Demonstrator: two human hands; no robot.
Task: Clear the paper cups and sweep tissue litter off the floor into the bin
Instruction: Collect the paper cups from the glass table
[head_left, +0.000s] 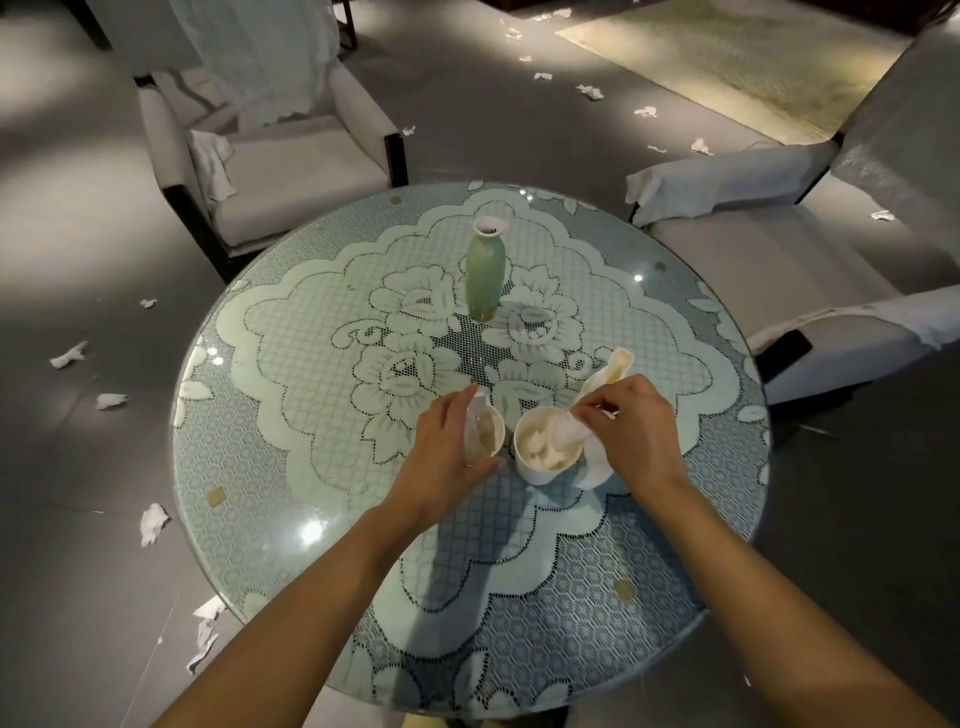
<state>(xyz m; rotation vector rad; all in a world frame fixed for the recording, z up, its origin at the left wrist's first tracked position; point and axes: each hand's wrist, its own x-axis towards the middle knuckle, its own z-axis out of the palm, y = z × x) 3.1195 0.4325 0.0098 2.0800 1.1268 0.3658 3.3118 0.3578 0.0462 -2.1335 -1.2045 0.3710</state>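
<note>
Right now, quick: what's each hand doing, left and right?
Left hand: grip closed round a squashed paper cup.
Right hand: pinching a white tissue over the upright cup.

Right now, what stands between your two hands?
An upright paper cup stuffed with tissue, in the head view, between the left hand gripping a crushed cup and the right hand pinching more tissue.

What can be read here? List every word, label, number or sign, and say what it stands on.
No text can be read anywhere in this view.
The cups, vase and table show no print.
The tissue scraps on the floor look blank.
</note>
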